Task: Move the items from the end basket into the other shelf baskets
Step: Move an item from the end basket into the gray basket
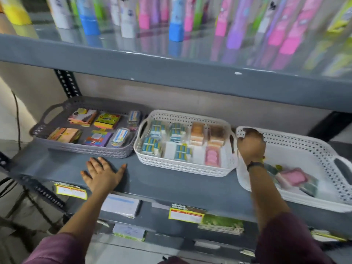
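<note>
Three perforated plastic baskets (rounded corners), right hand (251, 144) gripping end basket (314, 149) rim.

Almost nothing reads clearly. Blurred dark lettering stands above the yellow price label (185, 214) on the shelf edge (152, 193), too smeared to spell out. Print on the packets in the grey basket (83, 147) is illegible.
</note>
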Available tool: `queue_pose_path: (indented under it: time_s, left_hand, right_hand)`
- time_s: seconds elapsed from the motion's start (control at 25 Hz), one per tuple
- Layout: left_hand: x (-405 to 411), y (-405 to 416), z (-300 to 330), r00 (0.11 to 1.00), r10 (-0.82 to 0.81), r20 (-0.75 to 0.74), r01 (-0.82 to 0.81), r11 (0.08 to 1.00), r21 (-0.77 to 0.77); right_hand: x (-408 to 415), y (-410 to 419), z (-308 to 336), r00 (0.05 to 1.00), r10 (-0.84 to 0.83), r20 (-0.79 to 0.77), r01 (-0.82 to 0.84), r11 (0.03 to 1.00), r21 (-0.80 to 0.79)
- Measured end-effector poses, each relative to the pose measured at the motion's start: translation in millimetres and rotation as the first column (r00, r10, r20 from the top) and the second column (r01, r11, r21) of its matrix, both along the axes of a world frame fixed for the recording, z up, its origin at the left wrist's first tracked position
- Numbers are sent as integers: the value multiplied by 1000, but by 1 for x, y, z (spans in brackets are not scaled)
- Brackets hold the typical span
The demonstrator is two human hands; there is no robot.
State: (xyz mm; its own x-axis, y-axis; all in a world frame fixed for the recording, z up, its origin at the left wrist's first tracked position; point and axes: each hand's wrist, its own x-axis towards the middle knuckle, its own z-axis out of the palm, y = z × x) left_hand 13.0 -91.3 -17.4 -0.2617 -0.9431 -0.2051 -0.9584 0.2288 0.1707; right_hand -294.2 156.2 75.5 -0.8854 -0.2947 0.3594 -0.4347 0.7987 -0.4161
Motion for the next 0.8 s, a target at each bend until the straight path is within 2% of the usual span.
queue_pose_path:
  time_s: [0.08,0.16,0.28,0.4,0.56,0.64,0.68,0.72,0.8]
  left_hand:
    - [-1,0,-2,1000,5,5,-5,1000,0]
    - [-1,0,-3,1000,12,6,-12,1000,1]
    - [0,-1,-2,1000,12,24,-12,1000,4]
    - [-1,0,-3,999,16,30,-16,1000,-1]
    - [0,1,-2,999,9,39,-9,1000,-1]
    - [0,0,0,999,-1,45,1,1000,7]
    - [1,0,0,999,-6,49,5,1000,11]
    - [1,0,1,999,-8,53,7,1000,12]
    - [2,2,2,999,-1,46,0,1000,19]
  right_hand:
    - [-33,22,-19,958,-79,276,14,973,229]
    - [-52,38,-37,885,-89,456,-133,892,432]
    - [-59,46,-51,914,27,404,-257,808,530]
    - [-50,43,-47,948,125,293,-277,776,566]
    - [-46,39,-42,965,167,205,-262,698,667]
    - [-42,42,-33,973,158,167,-229,720,655]
    - [-40,46,-28,981,123,153,-190,785,589]
    - [-39,48,-26,987,76,142,-138,854,501]
    - [-26,50,-24,993,18,116,-43,974,224]
